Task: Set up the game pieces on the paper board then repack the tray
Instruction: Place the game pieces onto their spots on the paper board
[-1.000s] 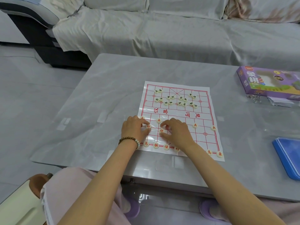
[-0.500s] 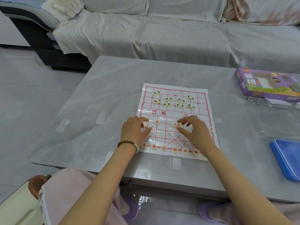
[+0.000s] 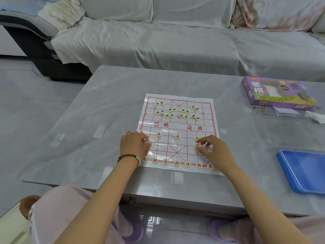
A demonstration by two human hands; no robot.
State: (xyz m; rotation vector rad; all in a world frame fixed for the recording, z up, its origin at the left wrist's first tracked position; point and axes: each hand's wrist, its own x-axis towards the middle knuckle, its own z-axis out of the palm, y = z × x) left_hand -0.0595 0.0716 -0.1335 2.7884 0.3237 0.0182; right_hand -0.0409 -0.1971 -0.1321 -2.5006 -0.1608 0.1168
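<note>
Facing a cloth-draped sofa (image 3: 175, 41), we sit at a grey table (image 3: 105, 120) with both hands working the near half of the paper board (image 3: 176, 126), which lies flat at the table's middle, its red grid running away from us. To our right, the blue tray (image 3: 302, 171) rests near the table's front edge, well apart from the board and cut off by the frame. Farther back on that side lies the purple game box (image 3: 274, 95).

Our left hand (image 3: 134, 145), a bead bracelet (image 3: 130, 158) on its wrist, covers the board's left margin, its curled fingers closing on the left-side red disc (image 3: 148, 140). Our right hand (image 3: 214, 150) sits over the board's right side, thumb and forefinger pinching the right-side red disc (image 3: 197, 145).

Between the hands, a row of red-marked discs (image 3: 177, 163) lines the board's near edge, and single red-marked discs (image 3: 177, 137) stand spaced along a line just short of the river text. Across the river, the green-marked discs (image 3: 174, 109) lie in loose clusters, off the crossings.
</note>
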